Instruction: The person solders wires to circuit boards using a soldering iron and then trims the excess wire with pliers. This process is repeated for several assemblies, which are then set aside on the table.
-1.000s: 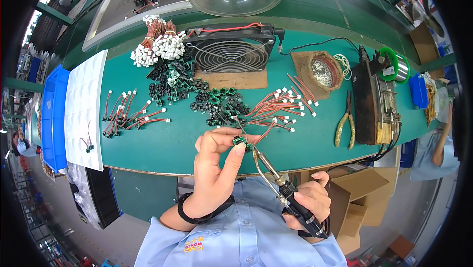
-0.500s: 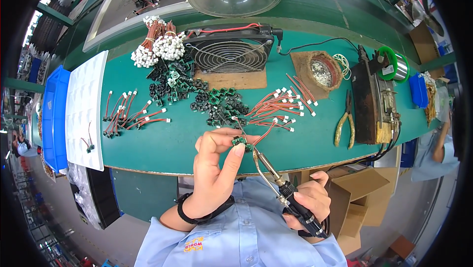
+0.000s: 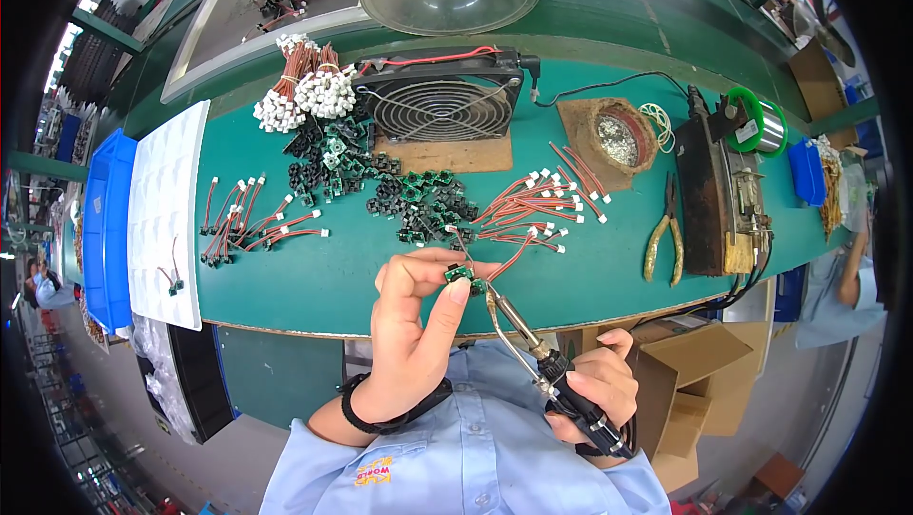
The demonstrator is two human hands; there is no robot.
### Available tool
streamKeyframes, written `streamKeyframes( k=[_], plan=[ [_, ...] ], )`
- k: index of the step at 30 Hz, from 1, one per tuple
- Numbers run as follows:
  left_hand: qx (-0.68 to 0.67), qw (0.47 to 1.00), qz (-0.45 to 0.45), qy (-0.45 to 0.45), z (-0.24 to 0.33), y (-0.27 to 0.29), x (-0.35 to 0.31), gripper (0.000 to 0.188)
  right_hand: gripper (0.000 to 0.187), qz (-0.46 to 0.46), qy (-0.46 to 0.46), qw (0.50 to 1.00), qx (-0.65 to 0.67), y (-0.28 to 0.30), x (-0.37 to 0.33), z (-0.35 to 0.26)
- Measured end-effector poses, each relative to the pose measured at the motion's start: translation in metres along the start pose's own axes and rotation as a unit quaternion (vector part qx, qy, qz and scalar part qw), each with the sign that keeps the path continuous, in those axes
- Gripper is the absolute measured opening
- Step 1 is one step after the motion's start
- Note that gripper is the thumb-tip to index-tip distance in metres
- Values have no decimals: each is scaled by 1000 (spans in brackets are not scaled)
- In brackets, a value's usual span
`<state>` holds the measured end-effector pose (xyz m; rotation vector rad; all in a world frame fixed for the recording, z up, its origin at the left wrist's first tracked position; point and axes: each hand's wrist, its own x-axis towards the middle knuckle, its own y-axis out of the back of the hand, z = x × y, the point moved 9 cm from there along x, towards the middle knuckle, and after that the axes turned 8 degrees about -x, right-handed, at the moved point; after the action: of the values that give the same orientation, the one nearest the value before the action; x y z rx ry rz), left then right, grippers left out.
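Note:
Between thumb and fingers, my left hand (image 3: 414, 325) pinches a small green circuit board (image 3: 457, 273) above the bench's near edge. A red-and-black wire lead with a white plug (image 3: 514, 256) runs from beside the board toward the right. My right hand (image 3: 603, 388) is closed round the black handle of a soldering iron (image 3: 559, 372). The iron's tip and its thin metal feed tube meet at the board, close to my left fingertips; the exact contact is hidden. Just beyond lie a pile of dark green boards (image 3: 418, 203) and loose wire leads (image 3: 537, 203).
A fan (image 3: 439, 101) stands behind the piles. Pliers (image 3: 666, 234), a round solder pot (image 3: 620, 139) and a dark box (image 3: 718, 192) with a solder reel (image 3: 761, 125) are at right. At left are wired boards (image 3: 233, 225), a white tray (image 3: 164, 201) and a blue bin (image 3: 106, 220).
Hardly anything differs. My left hand and the board have shifted very slightly left, and the iron's tip stays at the board.

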<state>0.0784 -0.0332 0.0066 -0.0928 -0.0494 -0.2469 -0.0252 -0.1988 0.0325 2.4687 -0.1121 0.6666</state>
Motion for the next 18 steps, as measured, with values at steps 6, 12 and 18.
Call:
streamKeyframes(
  k=[6,12,18],
  plan=[
    [1,1000,-16,-15,2,0,0,8,40,-2,0,1000,10,-1,-2,0],
    [-26,1000,-5,-12,2,1,-1,8,41,-5,-2,1000,11,-1,-4,0],
    [-46,999,7,-5,2,0,-1,8,41,3,1,1000,17,1,-6,0]
  ],
)
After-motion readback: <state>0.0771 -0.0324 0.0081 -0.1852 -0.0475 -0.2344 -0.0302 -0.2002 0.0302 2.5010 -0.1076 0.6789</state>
